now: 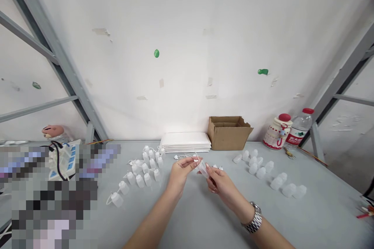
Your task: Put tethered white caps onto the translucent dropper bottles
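Pinching a translucent piece (203, 169), your left fingers (189, 163) and right fingers (215, 176) are front-left of the carton (228, 140); right of it, a red label (294, 138) shows Chinese characters.

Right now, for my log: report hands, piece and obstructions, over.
Right hand holding translucent piece; left hand at its upper end. White bottles left, frosted pieces right. Nothing visibly blocking the hands.

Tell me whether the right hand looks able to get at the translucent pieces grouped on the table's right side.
Likely yes, once freed: no visible obstacle separates the right hand from the translucent pieces, but it now holds a clear plastic item.
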Demonstrator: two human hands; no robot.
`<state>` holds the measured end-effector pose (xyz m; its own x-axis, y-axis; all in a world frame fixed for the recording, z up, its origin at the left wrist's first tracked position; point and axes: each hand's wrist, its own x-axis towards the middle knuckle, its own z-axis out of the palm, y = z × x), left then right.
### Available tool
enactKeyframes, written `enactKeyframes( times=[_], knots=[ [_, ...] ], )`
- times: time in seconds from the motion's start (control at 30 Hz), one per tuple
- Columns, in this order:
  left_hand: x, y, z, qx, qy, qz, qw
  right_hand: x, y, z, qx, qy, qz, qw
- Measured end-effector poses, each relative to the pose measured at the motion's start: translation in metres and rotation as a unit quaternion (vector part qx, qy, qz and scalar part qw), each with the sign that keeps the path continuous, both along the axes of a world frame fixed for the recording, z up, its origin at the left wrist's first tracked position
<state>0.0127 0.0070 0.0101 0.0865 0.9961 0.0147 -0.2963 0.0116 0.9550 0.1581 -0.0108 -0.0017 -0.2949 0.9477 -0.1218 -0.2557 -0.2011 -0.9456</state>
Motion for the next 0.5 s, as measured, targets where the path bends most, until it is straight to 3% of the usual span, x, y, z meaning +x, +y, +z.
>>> enactKeyframes(
  times=[0.13,0.23,0.33,0.43,0.5],
  knots=[
    [-0.002,0.003,-0.001,-0.008,-0.004,0.033,0.999,-0.002,0.001,0.001,0.021,-0.059,-0.031,0.998],
    [-0.004,0.004,-0.004,-0.024,-0.01,0.025,0.999,-0.002,0.001,-0.005,0.086,-0.149,-0.084,0.982],
    [-0.003,0.005,-0.006,-0.03,-0.025,0.002,0.999,-0.001,-0.001,-0.012,0.211,-0.271,-0.15,0.927],
    [-0.001,0.005,-0.008,-0.032,-0.047,-0.014,0.998,0.002,-0.005,-0.016,0.316,-0.36,-0.157,0.863],
    [0.0,0.004,-0.008,-0.038,-0.064,-0.022,0.997,0.003,-0.006,-0.016,0.35,-0.392,-0.155,0.837]
  ],
)
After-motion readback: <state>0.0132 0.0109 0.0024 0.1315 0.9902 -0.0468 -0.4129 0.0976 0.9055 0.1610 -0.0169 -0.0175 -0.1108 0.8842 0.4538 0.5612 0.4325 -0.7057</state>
